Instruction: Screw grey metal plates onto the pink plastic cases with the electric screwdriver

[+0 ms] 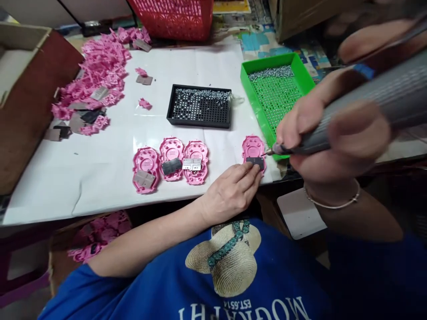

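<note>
My left hand (233,189) rests at the table's front edge, its fingers pressing a dark plate (255,163) onto a pink plastic shell (252,146). A grey electric screwdriver (367,102) is wrapped in my right hand (320,124); its thin tip points left at the shell, by the dark plate's upper right corner. Whether the tip touches a screw is too small to tell. Further left lie three more pink shells: one with a grey plate (144,178), one with a dark plate (171,166) and one with a shiny metal plate (192,164).
A black tray (200,123) of screws stands mid-table, with a green tray (256,100) of screws to its right. Pink parts (103,66) are heaped at the left beside a brown box (36,98). A red basket (173,20) and a cardboard box (300,18) stand behind.
</note>
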`<state>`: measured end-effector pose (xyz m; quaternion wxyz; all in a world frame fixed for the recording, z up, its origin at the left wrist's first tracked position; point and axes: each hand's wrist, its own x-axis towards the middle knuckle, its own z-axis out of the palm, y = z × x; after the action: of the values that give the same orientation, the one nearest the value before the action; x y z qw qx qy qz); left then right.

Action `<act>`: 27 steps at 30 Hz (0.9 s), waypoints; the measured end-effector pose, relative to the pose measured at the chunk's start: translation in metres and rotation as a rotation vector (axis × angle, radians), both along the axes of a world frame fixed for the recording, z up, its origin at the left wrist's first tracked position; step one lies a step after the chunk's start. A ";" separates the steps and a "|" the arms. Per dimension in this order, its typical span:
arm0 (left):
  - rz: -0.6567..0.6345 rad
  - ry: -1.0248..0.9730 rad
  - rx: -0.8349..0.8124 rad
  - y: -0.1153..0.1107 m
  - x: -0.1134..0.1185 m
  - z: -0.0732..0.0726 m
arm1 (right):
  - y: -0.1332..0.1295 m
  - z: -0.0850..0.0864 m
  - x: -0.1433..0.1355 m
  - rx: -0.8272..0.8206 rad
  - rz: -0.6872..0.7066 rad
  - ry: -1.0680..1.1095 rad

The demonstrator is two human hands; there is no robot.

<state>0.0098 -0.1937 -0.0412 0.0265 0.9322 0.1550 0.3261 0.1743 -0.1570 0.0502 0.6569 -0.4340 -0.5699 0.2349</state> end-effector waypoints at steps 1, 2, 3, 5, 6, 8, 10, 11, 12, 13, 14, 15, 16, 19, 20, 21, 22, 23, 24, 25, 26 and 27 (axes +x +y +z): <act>-0.005 -0.002 -0.003 0.000 0.000 0.000 | 0.001 -0.004 -0.009 0.058 0.061 0.037; -0.007 0.000 -0.007 0.000 0.000 0.000 | 0.001 -0.007 -0.015 0.096 0.120 0.072; -0.006 0.003 -0.009 0.000 0.000 0.000 | 0.002 -0.010 -0.019 0.104 0.165 0.101; 0.002 0.012 -0.012 -0.001 0.000 0.000 | 0.003 -0.014 -0.022 0.054 0.223 0.120; 0.005 0.014 -0.013 -0.001 -0.001 0.000 | 0.003 -0.015 -0.022 0.038 0.240 0.137; 0.009 0.023 -0.019 -0.001 -0.001 0.000 | 0.003 -0.016 -0.021 0.045 0.245 0.177; 0.011 0.027 -0.025 0.000 -0.001 0.000 | 0.003 -0.017 -0.021 0.055 0.238 0.188; 0.012 0.028 -0.027 0.000 -0.001 0.000 | 0.003 -0.017 -0.021 0.044 0.239 0.185; 0.011 0.028 -0.027 0.000 -0.001 -0.001 | 0.003 -0.018 -0.021 0.029 0.247 0.174; 0.010 0.020 -0.025 0.000 -0.001 -0.001 | 0.003 -0.019 -0.021 0.025 0.265 0.164; 0.008 0.013 -0.022 0.001 -0.001 0.000 | 0.004 -0.020 -0.020 0.030 0.279 0.158; 0.006 0.007 -0.020 0.001 -0.001 0.000 | 0.004 -0.021 -0.020 0.035 0.288 0.152; 0.003 0.004 -0.018 0.001 -0.001 0.000 | 0.005 -0.022 -0.019 0.050 0.289 0.143; -0.002 0.009 -0.016 0.001 -0.001 0.001 | 0.006 -0.024 -0.018 0.080 0.273 0.124; 0.000 0.009 -0.013 0.001 -0.001 0.001 | 0.006 -0.025 -0.018 0.079 0.271 0.119; 0.004 0.006 -0.010 0.001 0.000 0.001 | 0.006 -0.026 -0.018 0.074 0.278 0.117; 0.009 0.004 -0.006 0.001 0.000 0.002 | 0.006 -0.027 -0.018 0.058 0.288 0.120; 0.012 0.003 0.000 0.002 0.000 0.002 | 0.006 -0.028 -0.018 0.038 0.302 0.123; 0.016 0.006 0.005 0.002 0.000 0.002 | 0.007 -0.029 -0.018 0.031 0.311 0.130; 0.017 0.014 0.011 0.002 0.000 0.003 | 0.007 -0.030 -0.019 0.044 0.323 0.142; 0.020 0.017 0.018 0.002 0.000 0.003 | 0.007 -0.031 -0.019 0.060 0.333 0.157; 0.022 0.021 0.024 0.003 0.000 0.004 | 0.008 -0.031 -0.019 0.082 0.336 0.170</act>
<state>0.0102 -0.1910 -0.0376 0.0099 0.9339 0.1617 0.3186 0.1556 -0.1495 0.0187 0.6715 -0.2844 -0.5859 0.3536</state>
